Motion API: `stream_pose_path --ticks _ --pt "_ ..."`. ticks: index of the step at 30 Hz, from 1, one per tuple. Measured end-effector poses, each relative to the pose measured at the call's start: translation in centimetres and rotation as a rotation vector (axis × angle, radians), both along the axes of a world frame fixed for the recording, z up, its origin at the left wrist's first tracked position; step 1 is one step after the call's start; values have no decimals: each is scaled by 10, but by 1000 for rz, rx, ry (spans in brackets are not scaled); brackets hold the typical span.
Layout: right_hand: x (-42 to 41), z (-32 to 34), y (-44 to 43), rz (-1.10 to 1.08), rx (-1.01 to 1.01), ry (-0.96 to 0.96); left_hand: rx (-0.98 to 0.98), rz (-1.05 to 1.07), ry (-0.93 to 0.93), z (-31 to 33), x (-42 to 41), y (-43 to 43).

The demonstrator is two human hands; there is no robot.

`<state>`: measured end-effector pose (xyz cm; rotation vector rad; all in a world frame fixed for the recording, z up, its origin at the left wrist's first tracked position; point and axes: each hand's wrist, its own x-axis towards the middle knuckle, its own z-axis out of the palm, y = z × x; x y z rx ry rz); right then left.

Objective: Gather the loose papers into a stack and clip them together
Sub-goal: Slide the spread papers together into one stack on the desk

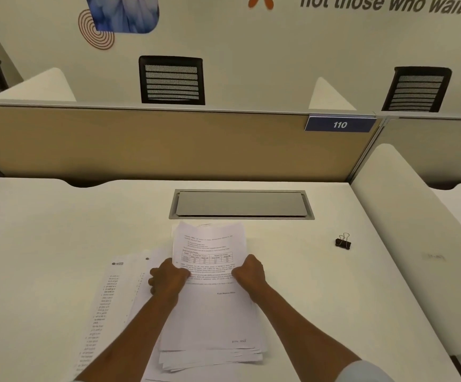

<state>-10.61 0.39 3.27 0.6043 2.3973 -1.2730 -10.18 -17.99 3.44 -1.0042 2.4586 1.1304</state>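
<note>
Clearly both hands are clamped on the pile. The left hand (168,279) curls round its left edge and the right hand (250,274) round its right edge, each about halfway along the sheet. Holding opposite edges like this looks meant for squaring the sheets, since each side can be pushed inward against the other.

The stack of papers (210,312) lies on the desk (44,244) between the two grips and runs back toward the person. Its near end is ragged, with many sheet edges fanned out in steps, and at the far end another sheet peeks out behind the top one. The top sheet carries paragraphs of print and a small table.

Just outside the left grip, partly under the left forearm, more loose sheets (110,299) with a column of print lie askew, not yet in the pile. The binder clip (343,242) sits well out beyond the right grip, untouched, with its handles up. I judge the gathering part done and the clipping not begun.
</note>
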Motion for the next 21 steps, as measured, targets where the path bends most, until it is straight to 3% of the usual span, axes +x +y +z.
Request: stream_pose_path --ticks 8,13,21 --pt "6 9 3 -156 -278 -13 190 114 127 1 4 -9" --pt "8 2 6 -239 -393 -64 286 191 97 -1 1 -11" --pt "27 10 21 -237 -564 55 823 -46 220 9 16 -30"
